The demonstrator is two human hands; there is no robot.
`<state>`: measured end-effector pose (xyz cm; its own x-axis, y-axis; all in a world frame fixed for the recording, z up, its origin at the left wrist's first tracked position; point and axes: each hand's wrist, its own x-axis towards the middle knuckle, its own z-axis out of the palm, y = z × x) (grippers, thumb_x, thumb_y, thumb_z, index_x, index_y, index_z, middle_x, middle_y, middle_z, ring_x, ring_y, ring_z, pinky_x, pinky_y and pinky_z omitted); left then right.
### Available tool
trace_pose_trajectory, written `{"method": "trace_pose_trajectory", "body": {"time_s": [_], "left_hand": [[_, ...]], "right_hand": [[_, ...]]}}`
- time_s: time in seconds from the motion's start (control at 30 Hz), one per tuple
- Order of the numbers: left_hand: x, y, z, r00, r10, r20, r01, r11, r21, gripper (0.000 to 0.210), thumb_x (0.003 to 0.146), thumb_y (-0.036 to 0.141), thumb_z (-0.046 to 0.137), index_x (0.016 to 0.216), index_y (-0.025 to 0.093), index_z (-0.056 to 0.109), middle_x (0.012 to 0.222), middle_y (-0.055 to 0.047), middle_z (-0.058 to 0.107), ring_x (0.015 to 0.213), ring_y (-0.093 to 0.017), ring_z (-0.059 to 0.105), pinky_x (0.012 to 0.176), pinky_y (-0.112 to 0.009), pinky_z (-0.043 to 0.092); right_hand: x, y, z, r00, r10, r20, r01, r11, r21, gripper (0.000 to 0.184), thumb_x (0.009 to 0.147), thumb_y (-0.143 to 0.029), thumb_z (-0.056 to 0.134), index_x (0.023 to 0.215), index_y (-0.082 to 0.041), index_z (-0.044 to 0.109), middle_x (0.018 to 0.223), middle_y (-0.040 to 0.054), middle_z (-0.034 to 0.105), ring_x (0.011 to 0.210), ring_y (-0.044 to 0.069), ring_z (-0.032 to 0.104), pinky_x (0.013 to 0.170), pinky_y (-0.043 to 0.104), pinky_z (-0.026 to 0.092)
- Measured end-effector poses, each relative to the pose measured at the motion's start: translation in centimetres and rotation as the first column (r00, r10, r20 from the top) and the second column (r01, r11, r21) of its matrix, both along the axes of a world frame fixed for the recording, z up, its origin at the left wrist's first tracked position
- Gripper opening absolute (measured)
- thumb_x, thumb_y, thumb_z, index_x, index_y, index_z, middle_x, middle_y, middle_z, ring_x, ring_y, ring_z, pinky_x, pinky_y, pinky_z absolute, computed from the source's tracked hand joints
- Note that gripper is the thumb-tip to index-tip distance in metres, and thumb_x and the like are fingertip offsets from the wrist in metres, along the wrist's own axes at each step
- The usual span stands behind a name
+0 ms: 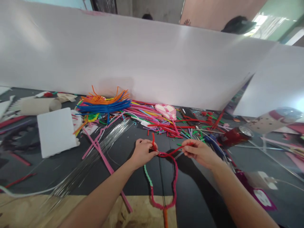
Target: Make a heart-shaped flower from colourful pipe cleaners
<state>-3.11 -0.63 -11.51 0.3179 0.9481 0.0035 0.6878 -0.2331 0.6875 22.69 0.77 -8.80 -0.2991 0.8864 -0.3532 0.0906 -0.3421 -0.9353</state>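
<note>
Between my hands hangs a loop of twisted pipe cleaners (176, 174), mostly dark pink with a mint green stretch on its left side. An orange stem (165, 218) runs down from the loop's bottom. At the top of the loop, my left hand (144, 151) is closed in a pinch, and a short red end sticks up beside its fingers. My right hand (198, 151) pinches the free end of a red pipe cleaner (175, 149), drawn out to the right from the loop's top. The fingertips partly hide what they grip.
A pile of pink pipe cleaners (142, 114), with blue (106, 107) and orange (106, 97) bundles, lies against the white partition (152, 63). Thin wires (95, 158) and a white square (56, 133) are at left. A red can (237, 135) and a cup (268, 120) are at right.
</note>
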Motion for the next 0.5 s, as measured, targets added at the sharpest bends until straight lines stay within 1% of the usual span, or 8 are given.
{"method": "trace_pose_trajectory", "body": {"time_s": [0.07, 0.1, 0.2, 0.27, 0.33, 0.4, 0.43, 0.5], "left_hand": [[-0.1, 0.0, -0.2, 1.000, -0.009, 0.003, 0.009, 1.000, 0.010, 0.007, 0.074, 0.031, 0.063, 0.074, 0.025, 0.066, 0.092, 0.004, 0.071, 0.100, -0.019, 0.055, 0.094, -0.040, 0.022], [-0.1, 0.0, -0.3, 1.000, -0.016, 0.002, 0.015, 1.000, 0.015, 0.006, 0.074, 0.030, 0.063, 0.074, 0.025, 0.066, 0.093, 0.004, 0.070, 0.101, -0.019, 0.055, 0.093, -0.040, 0.022], [-0.1, 0.1, -0.3, 0.999, -0.037, -0.011, 0.037, 0.999, 0.023, 0.004, 0.074, 0.027, 0.063, 0.075, 0.025, 0.066, 0.095, 0.005, 0.070, 0.101, -0.019, 0.054, 0.093, -0.039, 0.022], [-0.2, 0.0, -0.2, 0.998, -0.056, -0.022, 0.057, 0.998, 0.040, 0.003, 0.075, 0.026, 0.063, 0.076, 0.025, 0.066, 0.093, 0.005, 0.070, 0.101, -0.019, 0.053, 0.092, -0.040, 0.022], [-0.2, 0.0, -0.2, 0.998, -0.059, -0.031, 0.061, 0.996, 0.071, 0.003, 0.075, 0.026, 0.063, 0.076, 0.026, 0.066, 0.090, 0.004, 0.070, 0.101, -0.019, 0.052, 0.092, -0.039, 0.023], [-0.2, 0.1, -0.2, 0.997, -0.057, -0.050, 0.062, 0.994, 0.096, 0.005, 0.076, 0.027, 0.063, 0.076, 0.027, 0.067, 0.085, 0.003, 0.070, 0.100, -0.020, 0.052, 0.090, -0.039, 0.025], [-0.2, 0.1, -0.2, 0.996, -0.059, -0.064, 0.065, 0.993, 0.099, 0.006, 0.076, 0.028, 0.062, 0.076, 0.028, 0.069, 0.082, 0.003, 0.069, 0.098, -0.020, 0.052, 0.089, -0.039, 0.025], [-0.2, 0.2, -0.3, 0.993, -0.076, -0.094, 0.085, 0.992, 0.091, 0.009, 0.077, 0.029, 0.061, 0.076, 0.030, 0.070, 0.079, 0.003, 0.069, 0.096, -0.021, 0.052, 0.087, -0.039, 0.026]], "right_hand": [[-1.1, -0.1, -0.7, 0.994, -0.094, -0.057, 0.097, 0.994, 0.052, 0.031, 0.064, -0.040, 0.072, 0.084, -0.020, 0.059, 0.068, -0.0022, 0.058, 0.057, 0.010, 0.053, 0.053, 0.023, 0.041], [-1.7, -0.1, -1.0, 0.995, -0.092, -0.045, 0.096, 0.990, 0.102, 0.030, 0.066, -0.040, 0.071, 0.086, -0.020, 0.059, 0.067, -0.0027, 0.057, 0.057, 0.010, 0.052, 0.053, 0.023, 0.041], [-3.0, -0.3, -1.8, 0.994, 0.017, 0.110, -0.046, 0.962, 0.268, 0.031, 0.070, -0.034, 0.067, 0.095, -0.019, 0.059, 0.072, -0.0021, 0.057, 0.063, 0.011, 0.055, 0.060, 0.025, 0.045], [-3.1, -0.5, -2.3, 0.965, 0.044, 0.259, -0.134, 0.931, 0.339, 0.034, 0.071, -0.029, 0.064, 0.102, -0.018, 0.058, 0.076, -0.0008, 0.059, 0.068, 0.014, 0.058, 0.066, 0.028, 0.048], [-2.8, -0.7, -2.6, 0.909, 0.001, 0.416, -0.180, 0.902, 0.392, 0.035, 0.072, -0.027, 0.060, 0.106, -0.018, 0.057, 0.079, 0.0015, 0.063, 0.073, 0.016, 0.061, 0.070, 0.031, 0.049], [-2.5, -0.9, -2.8, 0.836, -0.058, 0.546, -0.219, 0.877, 0.428, 0.031, 0.074, -0.026, 0.057, 0.104, -0.018, 0.060, 0.085, 0.0050, 0.067, 0.078, 0.020, 0.063, 0.074, 0.034, 0.049], [-2.3, -1.0, -2.8, 0.805, -0.068, 0.590, -0.246, 0.866, 0.435, 0.026, 0.076, -0.026, 0.056, 0.100, -0.018, 0.062, 0.089, 0.0064, 0.068, 0.081, 0.021, 0.064, 0.076, 0.035, 0.049], [-2.2, -1.1, -2.6, 0.776, -0.044, 0.629, -0.303, 0.848, 0.434, 0.019, 0.079, -0.028, 0.054, 0.091, -0.019, 0.065, 0.093, 0.0067, 0.069, 0.084, 0.021, 0.064, 0.078, 0.035, 0.048]]}}
